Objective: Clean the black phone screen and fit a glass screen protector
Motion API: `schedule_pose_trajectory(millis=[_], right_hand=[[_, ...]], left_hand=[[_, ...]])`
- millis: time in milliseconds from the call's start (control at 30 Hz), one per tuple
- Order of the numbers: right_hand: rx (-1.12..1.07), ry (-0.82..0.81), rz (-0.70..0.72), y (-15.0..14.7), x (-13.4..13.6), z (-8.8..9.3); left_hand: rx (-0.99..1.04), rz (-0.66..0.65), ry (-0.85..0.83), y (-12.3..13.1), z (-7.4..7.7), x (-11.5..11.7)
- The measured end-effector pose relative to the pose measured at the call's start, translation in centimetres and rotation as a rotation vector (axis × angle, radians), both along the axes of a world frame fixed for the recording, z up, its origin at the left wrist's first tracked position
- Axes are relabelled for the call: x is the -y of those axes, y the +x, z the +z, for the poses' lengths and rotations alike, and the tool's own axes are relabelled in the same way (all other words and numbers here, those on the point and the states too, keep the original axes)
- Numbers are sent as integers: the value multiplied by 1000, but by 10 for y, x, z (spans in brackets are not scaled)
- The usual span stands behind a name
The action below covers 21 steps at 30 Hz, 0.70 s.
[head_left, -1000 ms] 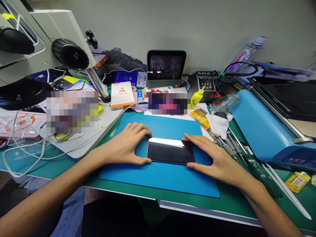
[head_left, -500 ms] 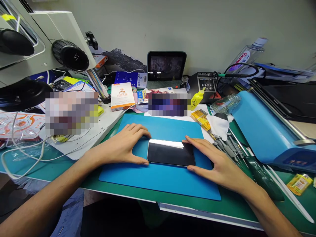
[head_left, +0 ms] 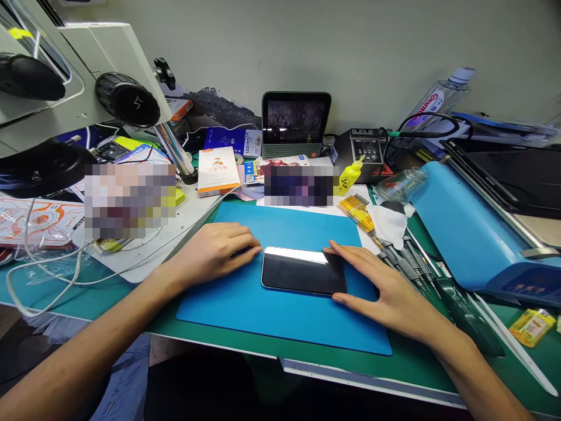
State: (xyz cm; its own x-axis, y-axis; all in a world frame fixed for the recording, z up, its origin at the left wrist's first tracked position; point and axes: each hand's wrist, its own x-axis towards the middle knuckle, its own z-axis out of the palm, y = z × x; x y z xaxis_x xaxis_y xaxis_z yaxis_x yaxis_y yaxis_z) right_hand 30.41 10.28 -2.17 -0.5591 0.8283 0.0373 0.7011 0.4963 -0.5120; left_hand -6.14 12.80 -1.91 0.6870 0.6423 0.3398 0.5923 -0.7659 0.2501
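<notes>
A smartphone (head_left: 302, 275) with a dark, glossy screen lies flat, screen up, on the blue mat (head_left: 280, 321). A bright reflection runs along its far edge. My right hand (head_left: 372, 286) holds its right end, thumb at the near edge and fingers at the far edge. Just off the phone's left end, my left hand (head_left: 223, 251) rests on the mat. Its fingers are bent and drawn together with the thumb alongside, and nothing shows in them.
A microscope (head_left: 109, 88) overhangs the left side, a white cable (head_left: 79, 280) below it. Behind the mat stand a small display (head_left: 297, 120), a white-orange box (head_left: 218, 169) and a yellow bottle (head_left: 350, 175). Screwdrivers (head_left: 407, 263) and a blue machine (head_left: 464, 228) are at right.
My left hand has drawn its thumb in from the phone's near left corner to its fingers and moved slightly off the phone. The phone and my right hand stay put.
</notes>
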Motion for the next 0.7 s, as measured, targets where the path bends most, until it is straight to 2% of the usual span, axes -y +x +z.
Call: schedule_pose_trajectory(millis=[700], right_hand=[[-14,-34,-30,-2,0,5]], left_hand=[[-64,-10,-2,-1,1,2]])
